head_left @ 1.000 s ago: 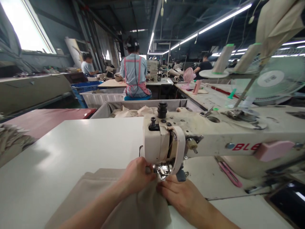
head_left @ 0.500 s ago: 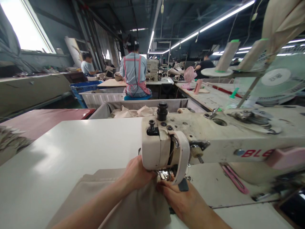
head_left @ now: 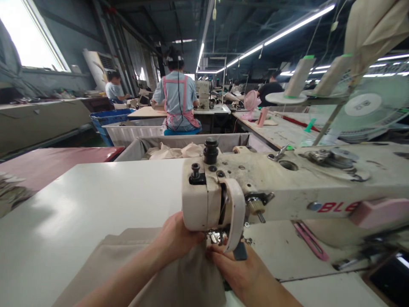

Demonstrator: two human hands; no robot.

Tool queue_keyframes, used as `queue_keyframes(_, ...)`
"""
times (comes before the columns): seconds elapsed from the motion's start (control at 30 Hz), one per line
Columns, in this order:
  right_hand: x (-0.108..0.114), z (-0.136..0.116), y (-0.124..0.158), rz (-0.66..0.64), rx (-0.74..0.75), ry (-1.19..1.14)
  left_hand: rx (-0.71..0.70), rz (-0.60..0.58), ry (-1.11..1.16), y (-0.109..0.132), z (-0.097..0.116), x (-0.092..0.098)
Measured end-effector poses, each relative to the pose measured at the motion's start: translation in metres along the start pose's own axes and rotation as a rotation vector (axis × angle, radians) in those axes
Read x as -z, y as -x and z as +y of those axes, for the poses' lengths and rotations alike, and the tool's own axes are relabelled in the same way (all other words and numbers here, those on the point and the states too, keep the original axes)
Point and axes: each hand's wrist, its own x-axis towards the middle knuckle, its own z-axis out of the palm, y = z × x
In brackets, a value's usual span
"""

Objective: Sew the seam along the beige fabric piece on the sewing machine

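A beige fabric piece (head_left: 134,264) lies on the white sewing table (head_left: 128,187) and runs up to the presser foot (head_left: 215,236) of a cream sewing machine (head_left: 271,183). My left hand (head_left: 177,234) is closed on the cloth just left of the foot, its fingertips partly behind the machine head. On the near right side of the foot, my right hand (head_left: 233,264) pinches the cloth edge, thumb and fingers together. The white guard covers part of those fingers. The needle itself cannot be made out.
Pink thread snips (head_left: 309,241) lie on the machine bed at the right. Behind the table stands a bin (head_left: 137,149) with beige cloth. Thread cones (head_left: 298,79) rise at the right. A person in a pink apron (head_left: 175,96) sits ahead, facing away.
The whole view has shifted slightly, so the machine and table appear a little further left. Both hands keep their places on the cloth by the presser foot.
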Motion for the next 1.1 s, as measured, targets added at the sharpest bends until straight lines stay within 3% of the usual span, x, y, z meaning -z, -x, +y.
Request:
queue_keyframes(0.07,0.001,0.001,0.000,-0.023,-0.048,-0.010,-0.031,0.078,-0.040,0.020,-0.005,-0.007)
queue_keyframes(0.17,0.004,0.001,0.001,-0.062,-0.129,-0.027,-0.119,0.237,-0.001,0.062,-0.015,-0.033)
queue_keyframes(0.3,0.005,-0.008,0.011,-0.101,-0.211,-0.111,-0.075,0.227,0.122,0.098,-0.019,-0.060)
queue_keyframes(0.37,0.001,-0.017,0.019,-0.083,-0.459,-0.380,0.013,0.200,0.175,0.100,-0.013,-0.058)
queue_keyframes(0.47,-0.010,-0.030,0.031,0.032,-0.934,-0.977,0.103,0.187,0.242,0.096,-0.003,-0.049)
queue_keyframes(0.53,-0.015,-0.034,0.035,0.106,-1.057,-1.182,0.103,0.176,0.268,0.093,-0.001,-0.044)
queue_keyframes(0.67,-0.016,-0.035,0.033,0.095,-1.076,-1.231,0.009,0.096,0.245,0.092,-0.007,-0.035)
queue_keyframes(0.83,-0.016,-0.038,0.031,0.063,-1.061,-1.065,-0.070,0.005,0.216,0.092,-0.010,-0.017)
queue_keyframes(0.97,-0.020,-0.043,0.030,0.122,-1.149,-1.059,-0.159,0.095,0.115,0.094,-0.003,-0.020)
queue_keyframes(1.1,-0.022,-0.050,0.029,0.085,-1.230,-1.230,-0.488,0.176,-0.073,0.102,0.000,-0.036)
